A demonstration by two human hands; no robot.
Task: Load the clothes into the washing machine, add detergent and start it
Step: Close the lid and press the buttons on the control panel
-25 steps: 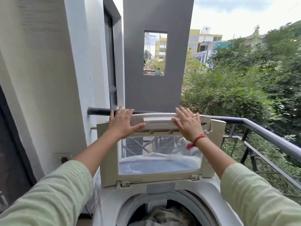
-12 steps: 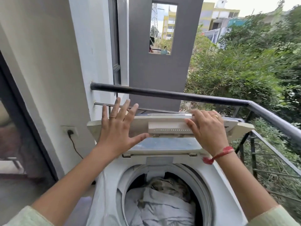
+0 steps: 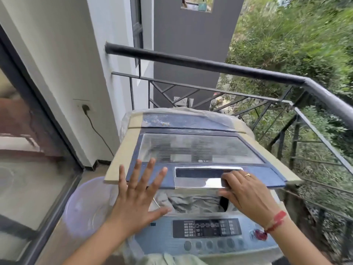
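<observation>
1. Left hand (image 3: 137,199): yours, lay flat on the front edge of the lid (image 3: 200,150), fingers straight and spread, holding nothing.
2. Right hand (image 3: 246,196): gripped the handle (image 3: 198,178), fingers on top, thumb beneath.
3. Lid: stood tilted, with its front edge raised.
4. Clothes (image 3: 193,201): lay in the drum, below and between your hands.
5. Control panel (image 3: 206,228): sat nearer you than both hands.
6. Basin (image 3: 86,207): stood left of your left hand.

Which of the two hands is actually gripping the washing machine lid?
The right hand, with the red thread at its wrist: its fingers curl over the chrome handle. The left hand just lies flat on the lid, fingers spread.
</observation>
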